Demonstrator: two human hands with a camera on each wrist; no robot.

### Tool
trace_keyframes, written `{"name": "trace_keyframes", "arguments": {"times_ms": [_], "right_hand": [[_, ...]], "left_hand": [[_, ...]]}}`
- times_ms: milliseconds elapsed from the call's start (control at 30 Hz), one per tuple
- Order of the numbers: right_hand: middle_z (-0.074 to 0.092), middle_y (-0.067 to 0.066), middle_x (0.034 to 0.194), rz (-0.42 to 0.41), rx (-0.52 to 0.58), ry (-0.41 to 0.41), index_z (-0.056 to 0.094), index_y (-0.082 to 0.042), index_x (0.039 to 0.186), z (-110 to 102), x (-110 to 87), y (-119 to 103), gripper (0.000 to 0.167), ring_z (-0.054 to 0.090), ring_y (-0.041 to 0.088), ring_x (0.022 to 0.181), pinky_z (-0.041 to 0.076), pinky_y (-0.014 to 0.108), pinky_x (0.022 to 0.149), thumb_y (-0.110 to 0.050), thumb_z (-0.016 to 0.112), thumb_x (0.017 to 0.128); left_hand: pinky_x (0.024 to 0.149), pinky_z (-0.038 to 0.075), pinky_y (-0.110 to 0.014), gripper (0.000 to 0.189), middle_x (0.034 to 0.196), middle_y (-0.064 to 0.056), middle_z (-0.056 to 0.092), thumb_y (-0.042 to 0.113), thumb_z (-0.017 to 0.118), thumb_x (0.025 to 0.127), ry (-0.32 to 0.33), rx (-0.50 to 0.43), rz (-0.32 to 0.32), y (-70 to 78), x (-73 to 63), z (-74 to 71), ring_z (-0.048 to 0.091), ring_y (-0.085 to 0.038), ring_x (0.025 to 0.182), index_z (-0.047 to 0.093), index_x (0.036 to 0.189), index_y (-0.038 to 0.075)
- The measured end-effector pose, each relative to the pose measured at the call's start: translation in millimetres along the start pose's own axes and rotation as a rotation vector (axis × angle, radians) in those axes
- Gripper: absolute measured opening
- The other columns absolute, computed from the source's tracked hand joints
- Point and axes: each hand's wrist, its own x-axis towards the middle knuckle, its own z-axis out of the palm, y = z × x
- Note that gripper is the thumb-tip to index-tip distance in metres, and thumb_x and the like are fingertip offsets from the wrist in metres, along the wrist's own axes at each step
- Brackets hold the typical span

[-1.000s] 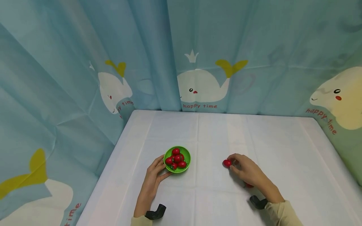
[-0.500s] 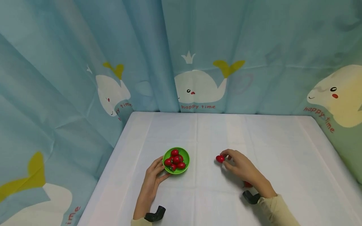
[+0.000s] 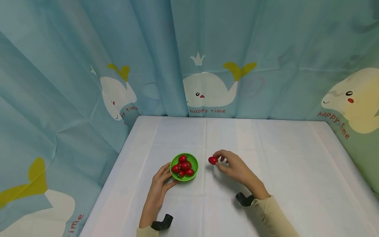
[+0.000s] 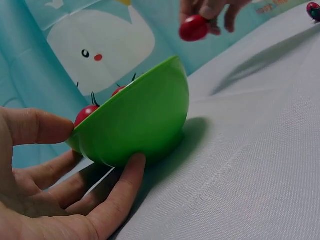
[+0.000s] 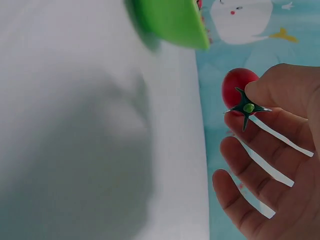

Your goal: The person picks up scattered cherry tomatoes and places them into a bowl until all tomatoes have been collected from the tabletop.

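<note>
A small green bowl holding several red cherry tomatoes stands on the white-covered table. My left hand steadies its left side. In the left wrist view, one digit touches the rim of the bowl and another presses low on its wall. Right of the bowl, my right hand pinches a single cherry tomato above the cloth. The right wrist view shows that cherry tomato, with its green star-shaped stalk, between thumb and forefinger, the other fingers loosely bent.
Another cherry tomato lies on the table at the upper right of the left wrist view; in the head view the right arm hides it. A blue curtain with whale prints hangs behind and left of the white tablecloth.
My right hand has carried the pinched cherry tomato leftward and a little away from me, towards the bowl. My left hand and the bowl have stayed in place.
</note>
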Motion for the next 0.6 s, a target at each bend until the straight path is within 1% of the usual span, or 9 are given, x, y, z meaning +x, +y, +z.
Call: {"name": "trace_keyframes", "arguments": {"times_ms": [233,400,533,600], "right_hand": [[0.073,-0.004,0.113,-0.020,0.039,-0.032,0.069,-0.015,0.122,12.5,14.7,-14.7,0.028,0.064,0.021,0.098,0.058,0.036,0.086,-0.009,0.072,0.095],[0.073,-0.004,0.114,-0.041,0.060,-0.049,0.069,-0.016,0.122,22.6,23.1,-23.9,0.027,0.063,0.018,0.098,0.058,0.038,0.086,-0.010,0.073,0.096],[0.072,-0.003,0.116,-0.066,0.056,-0.056,0.068,-0.016,0.122,30.1,28.0,-31.8,0.027,0.063,0.017,0.099,0.058,0.037,0.087,-0.010,0.072,0.096],[0.072,-0.003,0.117,-0.077,0.048,-0.073,0.067,-0.016,0.124,33.7,29.7,-35.7,0.027,0.063,0.018,0.100,0.057,0.036,0.087,-0.012,0.071,0.097]], "left_hand": [[0.100,0.061,-0.037,0.052,0.163,-0.019,0.041,0.012,0.049,0.108,-0.008,-0.018,-0.005,-1.0,0.3,0.7,0.050,-0.027,0.142,0.041,0.159,0.008],[0.101,0.060,-0.038,0.052,0.163,-0.018,0.041,0.012,0.050,0.107,-0.003,-0.027,-0.009,-0.5,0.7,0.9,0.049,-0.027,0.143,0.042,0.158,0.008],[0.102,0.060,-0.040,0.051,0.163,-0.018,0.042,0.014,0.050,0.108,-0.003,-0.027,-0.007,0.2,0.9,1.2,0.047,-0.029,0.145,0.042,0.158,0.009],[0.103,0.060,-0.041,0.051,0.163,-0.018,0.042,0.015,0.051,0.108,-0.003,-0.028,-0.005,-0.2,0.7,1.8,0.046,-0.030,0.146,0.042,0.158,0.009]]}}
